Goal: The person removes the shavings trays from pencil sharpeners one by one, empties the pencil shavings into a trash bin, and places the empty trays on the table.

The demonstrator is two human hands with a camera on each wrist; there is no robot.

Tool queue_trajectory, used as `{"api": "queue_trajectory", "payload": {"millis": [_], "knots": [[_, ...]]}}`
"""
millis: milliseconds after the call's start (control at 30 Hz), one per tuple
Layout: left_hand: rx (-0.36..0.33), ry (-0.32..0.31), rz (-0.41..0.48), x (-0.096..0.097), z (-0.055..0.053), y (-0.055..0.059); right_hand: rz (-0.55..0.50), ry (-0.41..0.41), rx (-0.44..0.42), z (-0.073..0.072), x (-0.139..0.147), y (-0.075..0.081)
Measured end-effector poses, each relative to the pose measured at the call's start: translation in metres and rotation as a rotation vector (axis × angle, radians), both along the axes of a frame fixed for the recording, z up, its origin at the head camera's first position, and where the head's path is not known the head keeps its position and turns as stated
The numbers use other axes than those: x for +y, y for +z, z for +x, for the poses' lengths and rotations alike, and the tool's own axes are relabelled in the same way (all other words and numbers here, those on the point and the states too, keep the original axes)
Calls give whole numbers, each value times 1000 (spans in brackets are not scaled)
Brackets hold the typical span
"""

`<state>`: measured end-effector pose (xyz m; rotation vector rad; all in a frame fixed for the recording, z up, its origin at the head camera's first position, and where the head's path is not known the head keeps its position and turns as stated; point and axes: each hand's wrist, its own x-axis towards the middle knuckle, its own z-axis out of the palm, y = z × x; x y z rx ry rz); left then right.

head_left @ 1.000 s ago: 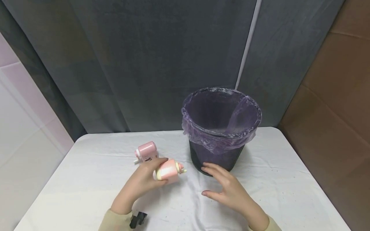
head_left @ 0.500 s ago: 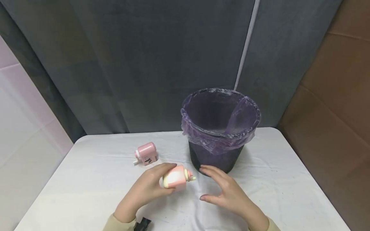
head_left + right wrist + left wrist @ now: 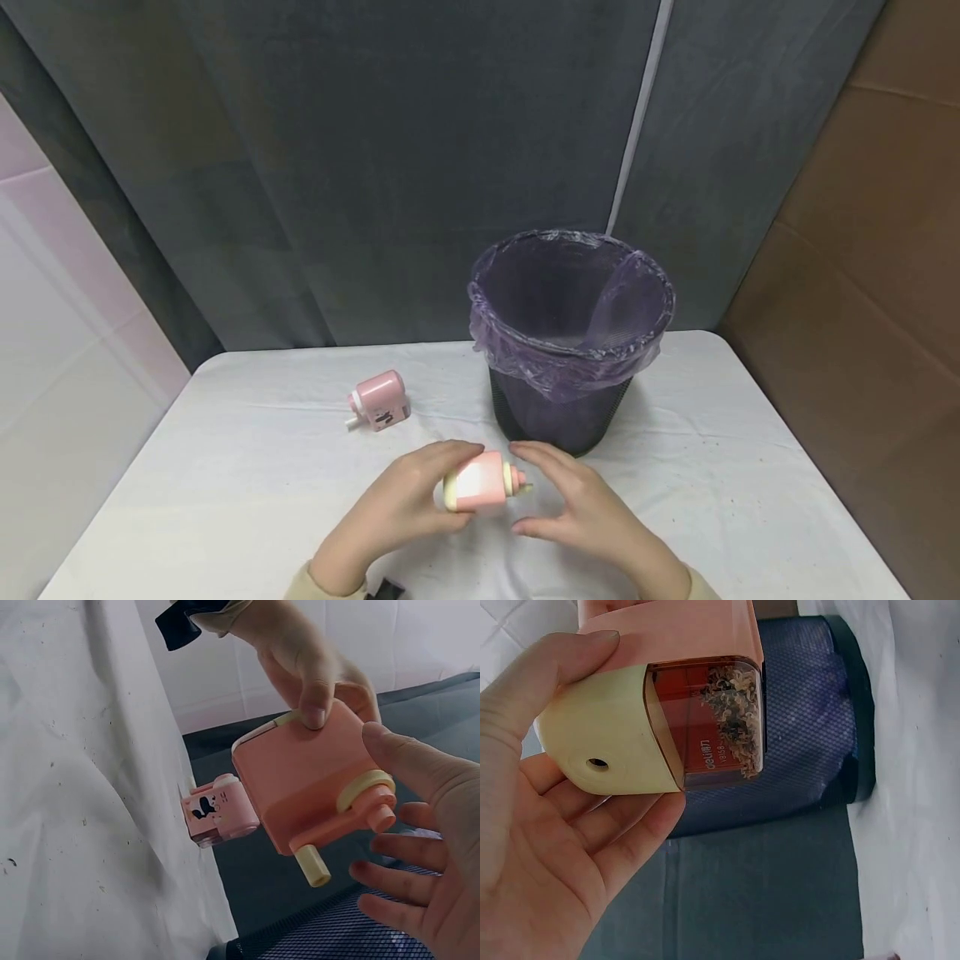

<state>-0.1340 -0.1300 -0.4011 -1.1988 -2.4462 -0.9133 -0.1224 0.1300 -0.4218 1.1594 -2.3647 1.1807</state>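
Observation:
My left hand (image 3: 416, 497) grips a peach and cream crank pencil sharpener (image 3: 480, 483) between thumb and fingers, over the front of the table. In the left wrist view its clear shavings drawer (image 3: 727, 724) holds curled shavings, and a pencil hole shows in the cream end. The crank side points toward my right hand (image 3: 585, 512), whose fingers are spread and curved round the crank end without gripping. The right wrist view shows the crank handle (image 3: 311, 866) beside those fingertips. A second, pink sharpener (image 3: 381, 402) with a dark printed figure rests on the table to the left.
A black mesh bin (image 3: 558, 412) with a purple plastic liner (image 3: 555, 375) stands behind my hands, slightly right. White cloth (image 3: 225, 492) covers the table. A dark grey curtain (image 3: 420, 167) hangs at the back, and a brown panel (image 3: 847, 333) borders the right.
My left hand has carried the peach sharpener right and toward me, up to my right hand, uncovering the pink sharpener. The right hand has shifted only slightly.

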Motion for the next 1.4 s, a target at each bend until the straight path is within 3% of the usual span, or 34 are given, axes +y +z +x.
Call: {"api": "queue_trajectory", "payload": {"millis": [433, 733, 967, 1400], "knots": [[34, -28, -6, 9, 9, 3, 29, 12, 19, 1, -3, -4], [-5, -37, -14, 13, 13, 4, 3, -11, 18, 3, -4, -5], [-12, -60, -4, 14, 15, 4, -55, 46, 4, 0, -3, -2], [-148, -7, -41, 10, 13, 8, -78, 33, 4, -1, 6, 2]]}}
